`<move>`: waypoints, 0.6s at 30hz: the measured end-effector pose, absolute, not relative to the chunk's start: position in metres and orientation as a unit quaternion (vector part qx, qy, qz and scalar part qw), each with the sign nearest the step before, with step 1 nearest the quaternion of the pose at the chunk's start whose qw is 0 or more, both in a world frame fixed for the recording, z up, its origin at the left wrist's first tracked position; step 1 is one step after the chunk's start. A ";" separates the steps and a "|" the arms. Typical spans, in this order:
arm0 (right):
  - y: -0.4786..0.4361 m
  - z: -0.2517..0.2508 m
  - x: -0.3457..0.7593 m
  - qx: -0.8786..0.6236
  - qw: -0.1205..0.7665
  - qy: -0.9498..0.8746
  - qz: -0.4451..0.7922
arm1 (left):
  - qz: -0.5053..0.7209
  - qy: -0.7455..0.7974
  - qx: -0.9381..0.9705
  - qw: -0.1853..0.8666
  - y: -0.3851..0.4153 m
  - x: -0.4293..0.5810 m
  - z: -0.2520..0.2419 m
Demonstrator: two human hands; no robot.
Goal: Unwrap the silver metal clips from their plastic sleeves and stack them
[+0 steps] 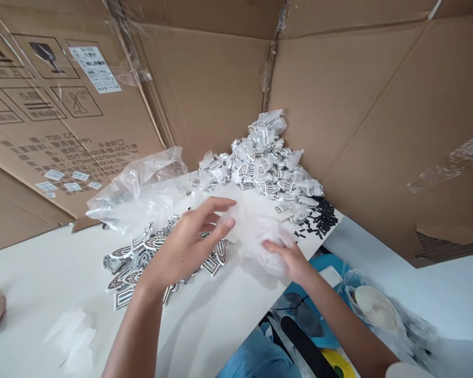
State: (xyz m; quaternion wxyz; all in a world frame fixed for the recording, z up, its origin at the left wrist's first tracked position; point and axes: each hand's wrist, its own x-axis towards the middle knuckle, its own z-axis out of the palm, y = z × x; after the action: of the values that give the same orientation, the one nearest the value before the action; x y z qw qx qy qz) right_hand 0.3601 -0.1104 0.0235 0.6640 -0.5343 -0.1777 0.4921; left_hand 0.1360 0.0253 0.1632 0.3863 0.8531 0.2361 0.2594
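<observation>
a: the fingers (220, 227) of the left hand (185, 247) are pinching a small clear plastic bag (256, 231), thumb on top. the right hand (294, 260) is curling round the other end, fingers closed on it too.

b: what is the biggest thing around?

a: the cardboard walls (362, 121), standing up all round. then the white table (39, 283) is lying under everything.

b: and next?

a: a big crinkly plastic sheet (137, 189) is sitting just behind the left hand. a heap of wrapped badges (268, 163) is piling up in the corner. bare flat badges (134, 262) are lying under the left wrist.

b: and the tiny stuff?

a: little black bits (319, 218) are lying beside the heap, near the table edge.

b: where is the bag?

a: it is hanging between both hands, just above the table.

b: how would it feel?

a: i think it is very light, soft and floppy, maybe slippery. holding it at the edges, near the opening, looks best.
</observation>
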 end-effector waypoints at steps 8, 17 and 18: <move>-0.127 0.033 0.338 -0.471 0.678 -0.166 0.539 | 0.142 0.145 0.871 0.448 0.015 0.160 0.140; -0.110 0.025 0.330 -0.488 0.666 -0.142 0.546 | 0.138 0.107 0.853 0.492 0.019 0.163 0.142; -0.116 0.022 0.335 -0.503 0.657 -0.135 0.545 | 0.147 0.131 0.860 0.470 0.022 0.159 0.143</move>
State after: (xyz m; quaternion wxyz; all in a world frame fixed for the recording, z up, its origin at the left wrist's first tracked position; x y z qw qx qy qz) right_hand 0.3354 -0.1161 0.0221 0.6570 -0.5027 -0.1345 0.5454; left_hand 0.1593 0.0222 0.1433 0.4704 0.8602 0.1308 0.1468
